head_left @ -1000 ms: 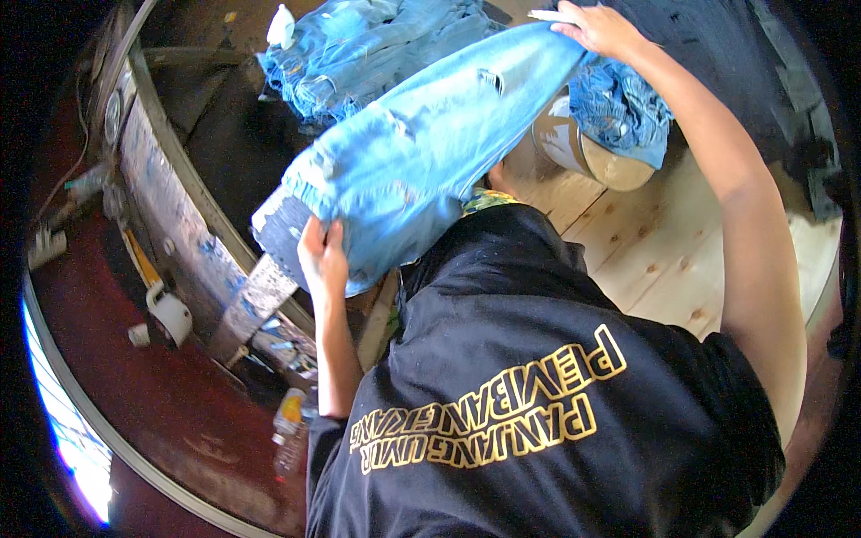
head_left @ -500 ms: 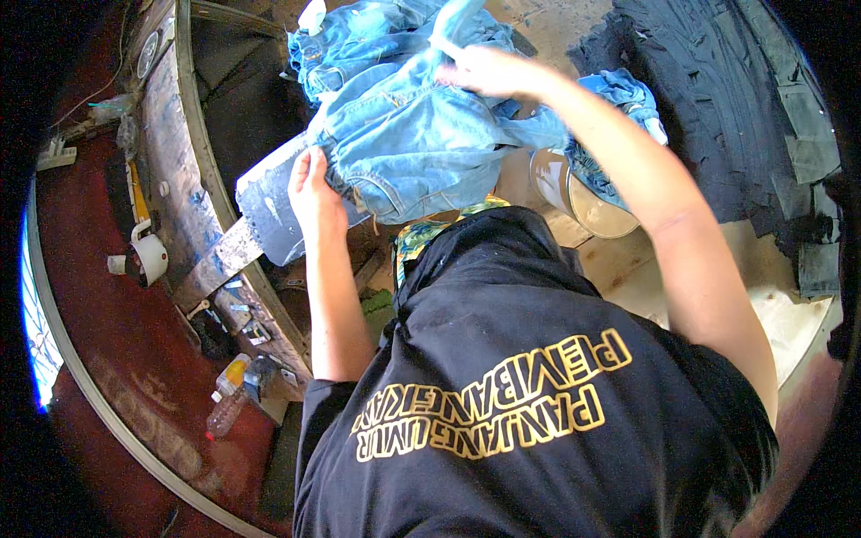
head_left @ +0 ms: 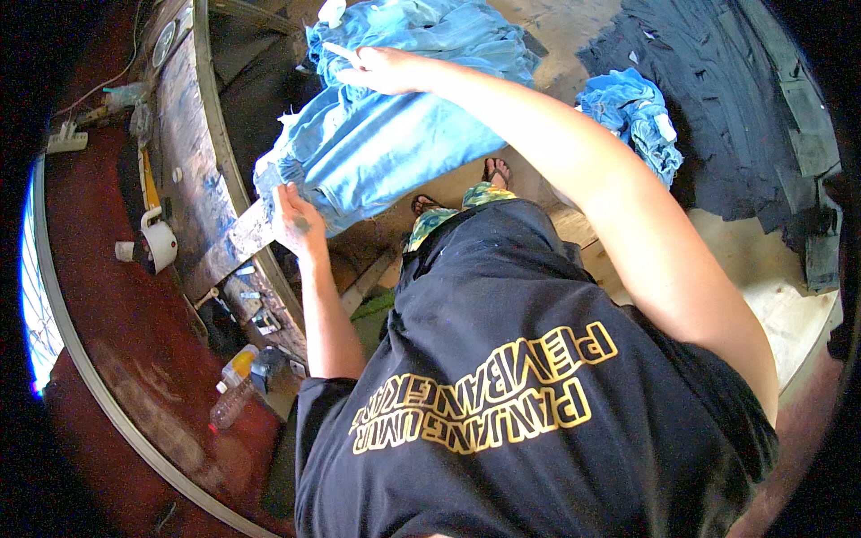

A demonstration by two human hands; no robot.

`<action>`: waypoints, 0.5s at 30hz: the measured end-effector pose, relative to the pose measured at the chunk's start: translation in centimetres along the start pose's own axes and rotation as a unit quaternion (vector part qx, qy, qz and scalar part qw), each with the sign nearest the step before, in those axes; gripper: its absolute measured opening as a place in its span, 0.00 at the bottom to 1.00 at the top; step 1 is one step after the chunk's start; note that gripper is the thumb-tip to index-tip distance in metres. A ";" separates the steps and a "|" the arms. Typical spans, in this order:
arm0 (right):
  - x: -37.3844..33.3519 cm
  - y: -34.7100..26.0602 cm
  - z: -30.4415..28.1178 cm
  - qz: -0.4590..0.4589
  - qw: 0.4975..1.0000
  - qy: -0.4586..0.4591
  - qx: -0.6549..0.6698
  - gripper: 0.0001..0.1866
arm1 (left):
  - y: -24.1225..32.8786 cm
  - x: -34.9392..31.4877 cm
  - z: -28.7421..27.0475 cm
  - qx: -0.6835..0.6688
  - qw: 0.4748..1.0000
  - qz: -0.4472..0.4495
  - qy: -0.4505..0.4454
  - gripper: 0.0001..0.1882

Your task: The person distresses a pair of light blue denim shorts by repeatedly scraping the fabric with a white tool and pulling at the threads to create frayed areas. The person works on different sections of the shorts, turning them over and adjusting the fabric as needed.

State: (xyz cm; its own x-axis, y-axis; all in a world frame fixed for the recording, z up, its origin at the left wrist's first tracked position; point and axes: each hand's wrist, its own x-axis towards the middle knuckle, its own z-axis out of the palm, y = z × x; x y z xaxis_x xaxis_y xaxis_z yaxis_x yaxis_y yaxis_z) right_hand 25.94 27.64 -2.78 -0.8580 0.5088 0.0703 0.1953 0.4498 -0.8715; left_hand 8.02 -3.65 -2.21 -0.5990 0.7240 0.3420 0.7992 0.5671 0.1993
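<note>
Light blue jeans (head_left: 395,148) lie stretched over a board that juts out from the workbench, their near end reaching the bench edge. At that end my left hand (head_left: 298,224) has its fingers upright against the denim, apparently pinching its edge; a dark smudge marks the hand. My right arm reaches across to the left, and my right hand (head_left: 386,72) rests over the upper part of the denim with a finger stretched out. Behind it, more crumpled blue denim (head_left: 448,36) is heaped. The board itself is hidden under the cloth.
A wooden bench (head_left: 193,143) runs along the left, with a plank (head_left: 235,244) across it. A white kettle-like vessel (head_left: 160,244) and plastic bottles (head_left: 235,394) stand beyond. Another denim bundle (head_left: 635,117) sits right, near dark cloth pieces (head_left: 717,99).
The jeans have slid left along the board and now cover its dark grey end. My right hand has swung left and down onto the denim; my left hand has moved slightly down and left.
</note>
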 end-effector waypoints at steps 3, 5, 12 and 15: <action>1.6 -2.0 2.2 0.153 0.987 0.057 0.012 0.31 | -4.6 0.0 0.7 0.024 0.997 0.007 0.070 0.17; 0.6 -3.6 1.8 0.107 0.989 0.091 0.046 0.27 | -6.1 0.4 0.5 0.002 0.997 0.027 0.071 0.14; -14.6 -6.3 -2.7 0.160 0.937 0.300 -0.085 0.10 | -0.1 4.0 0.0 0.001 0.986 0.074 0.147 0.13; -18.6 -6.3 1.1 0.147 0.924 0.350 -0.042 0.06 | 9.2 7.1 4.7 -0.290 0.939 0.185 -0.018 0.18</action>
State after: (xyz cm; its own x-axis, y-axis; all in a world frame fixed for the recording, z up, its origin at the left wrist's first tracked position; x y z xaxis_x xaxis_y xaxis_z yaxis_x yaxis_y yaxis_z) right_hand 40.21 14.56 0.85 -0.2508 0.9549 0.1592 0.4329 0.2578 -0.8638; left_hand 10.94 8.55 -2.22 -0.2677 0.8484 0.4568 0.8389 -0.0279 0.5436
